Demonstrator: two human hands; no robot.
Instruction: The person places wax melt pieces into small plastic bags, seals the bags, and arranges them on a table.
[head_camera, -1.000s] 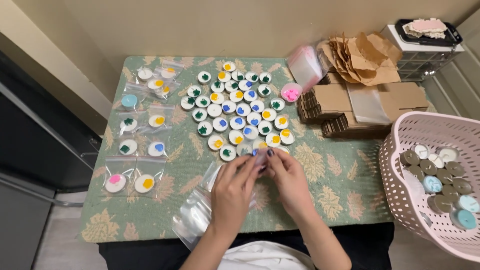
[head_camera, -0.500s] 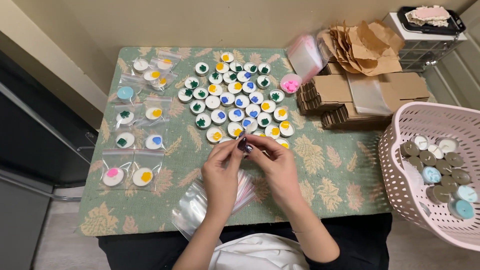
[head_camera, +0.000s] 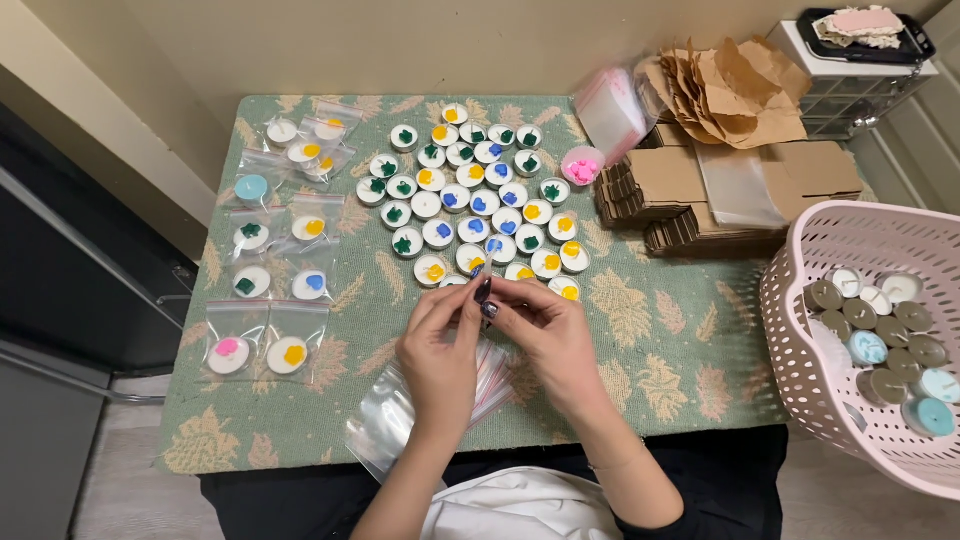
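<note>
Head view: both hands pinch, perhaps, plastic.

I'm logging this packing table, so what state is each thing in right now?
left hand: raised over the table, fingertips pinched against the right hand's.
right hand: same, fingertips meeting the left's; what they pinch is too small to tell.
loose tealight candles: unbagged, clustered upright.
bagged candles: inside clear bags, lying flat.
empty clear bags: stacked flat at the table edge.
cardboard boxes: flattened, stacked.
pink basket: holds candles.

Candles block front (basket flanks right).
</note>
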